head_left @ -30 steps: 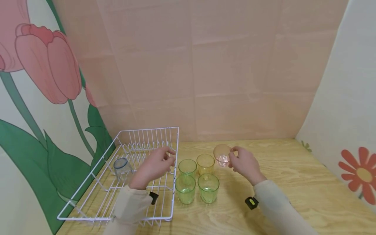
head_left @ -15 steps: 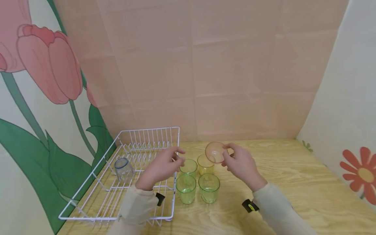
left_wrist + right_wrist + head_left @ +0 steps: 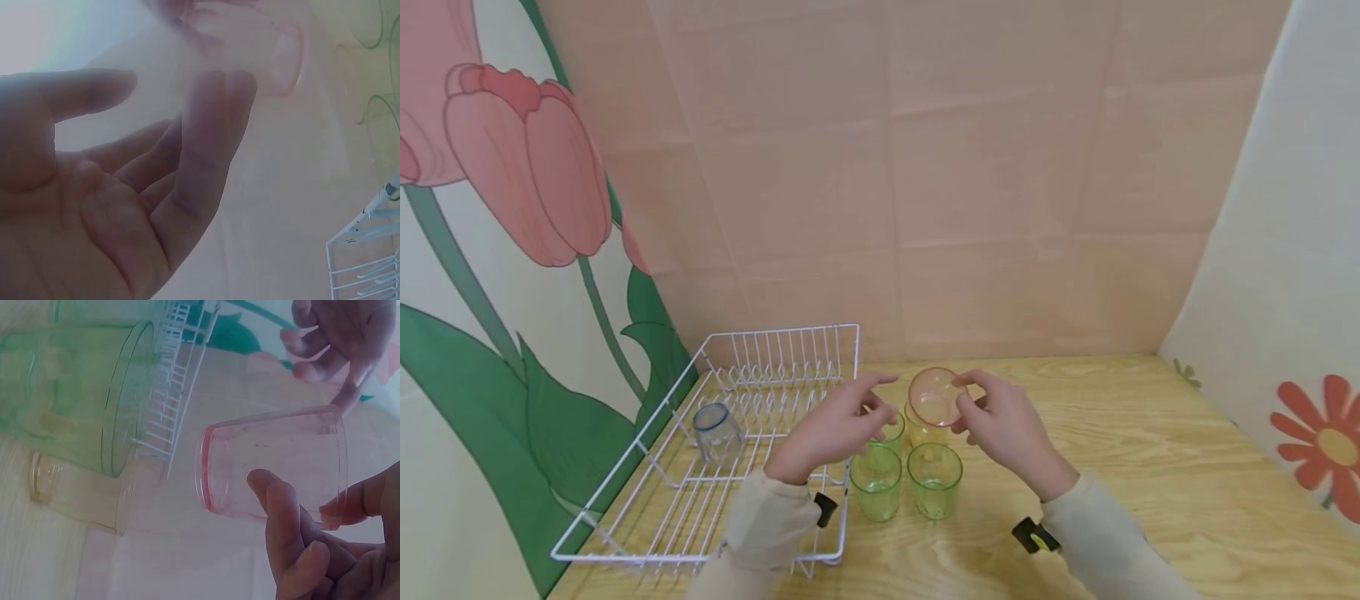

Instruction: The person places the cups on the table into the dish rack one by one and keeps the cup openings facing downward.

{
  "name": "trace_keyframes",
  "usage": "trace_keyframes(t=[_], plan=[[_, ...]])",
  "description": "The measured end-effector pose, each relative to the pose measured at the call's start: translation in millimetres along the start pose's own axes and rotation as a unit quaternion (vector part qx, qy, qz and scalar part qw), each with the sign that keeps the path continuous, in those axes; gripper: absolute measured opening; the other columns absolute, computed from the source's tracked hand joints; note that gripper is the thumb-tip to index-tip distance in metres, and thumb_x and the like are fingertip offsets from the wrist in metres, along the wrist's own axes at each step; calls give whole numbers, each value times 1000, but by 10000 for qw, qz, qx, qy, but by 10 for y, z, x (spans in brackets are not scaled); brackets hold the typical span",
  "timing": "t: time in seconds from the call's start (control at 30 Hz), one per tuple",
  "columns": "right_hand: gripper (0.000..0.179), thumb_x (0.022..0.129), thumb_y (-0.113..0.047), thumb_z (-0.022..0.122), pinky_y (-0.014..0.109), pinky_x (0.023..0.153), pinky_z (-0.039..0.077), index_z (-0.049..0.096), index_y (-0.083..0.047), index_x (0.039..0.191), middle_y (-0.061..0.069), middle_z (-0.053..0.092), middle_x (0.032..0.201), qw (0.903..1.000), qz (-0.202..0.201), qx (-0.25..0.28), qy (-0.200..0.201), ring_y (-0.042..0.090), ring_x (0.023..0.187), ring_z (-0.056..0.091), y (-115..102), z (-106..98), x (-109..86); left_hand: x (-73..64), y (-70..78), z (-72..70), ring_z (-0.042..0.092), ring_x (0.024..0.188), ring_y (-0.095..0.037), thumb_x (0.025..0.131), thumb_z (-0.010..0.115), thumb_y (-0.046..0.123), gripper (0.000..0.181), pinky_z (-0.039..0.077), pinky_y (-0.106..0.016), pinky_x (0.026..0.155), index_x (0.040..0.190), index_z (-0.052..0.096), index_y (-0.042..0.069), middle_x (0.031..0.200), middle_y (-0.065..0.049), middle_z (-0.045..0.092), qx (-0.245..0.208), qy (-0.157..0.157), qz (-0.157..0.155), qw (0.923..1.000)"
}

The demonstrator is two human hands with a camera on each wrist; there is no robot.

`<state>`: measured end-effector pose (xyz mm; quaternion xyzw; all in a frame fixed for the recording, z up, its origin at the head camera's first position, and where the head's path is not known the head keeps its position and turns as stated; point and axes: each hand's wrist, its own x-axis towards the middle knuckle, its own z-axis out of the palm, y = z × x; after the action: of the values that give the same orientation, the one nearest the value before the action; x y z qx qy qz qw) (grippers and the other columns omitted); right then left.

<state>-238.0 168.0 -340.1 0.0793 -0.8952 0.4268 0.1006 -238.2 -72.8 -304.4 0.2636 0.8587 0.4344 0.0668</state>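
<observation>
My right hand [image 3: 1011, 423] pinches a pink see-through cup [image 3: 932, 400] at its rim, thumb and fingers on its right side. Lifted above the other cups, it tilts so its round mouth faces the head camera. Across from it, my left hand [image 3: 835, 427] reaches in with loosely bent fingers and holds nothing. The right wrist view has those left fingers [image 3: 312, 344] just beyond the cup's wall. Below the hands stand a yellow cup [image 3: 919, 435], partly covered by the pink one, and several green cups [image 3: 876, 492], one half hidden behind my left hand.
A white wire dish rack [image 3: 696, 557] takes up the table's left side, with a bluish clear cup [image 3: 717, 433] in it. The wooden table [image 3: 1120, 467] ends at a pink backdrop [image 3: 1000, 250]. Flower-printed panels flank it on both sides.
My right hand has lifted the pink cup off the table, brought it left over the yellow cup and tilted it. The left hand has moved right, from above the rack towards the cup.
</observation>
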Motion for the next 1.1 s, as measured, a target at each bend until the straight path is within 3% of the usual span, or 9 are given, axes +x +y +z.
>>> trace_keyframes(t=[0.47,0.9,1.1], plan=[[31,99,-14,51,32,43,47,60,-5,127,3,72,71,9989,-159,320,-309,18,54,65,-56,32,-56,28,-20,78,67,76,-19,105,54,30,49,58,-44,61,151,43,18,93,0,72,-167,-63,-22,9998],[30,100,-15,51,31,44,48,59,-3,127,3,71,70,9983,-182,392,-386,19,54,64,-49,46,-85,27,-24,92,66,74,-18,104,54,26,43,56,-36,57,147,49,18,88,-1,70,-240,-144,-45,9996],[38,105,-33,49,33,53,52,59,-4,128,4,72,70,9971,-169,640,-386,21,54,65,-34,38,-76,13,-17,101,67,78,-22,104,55,23,42,56,-35,57,145,50,17,88,0,70,-204,-90,-65,9997]])
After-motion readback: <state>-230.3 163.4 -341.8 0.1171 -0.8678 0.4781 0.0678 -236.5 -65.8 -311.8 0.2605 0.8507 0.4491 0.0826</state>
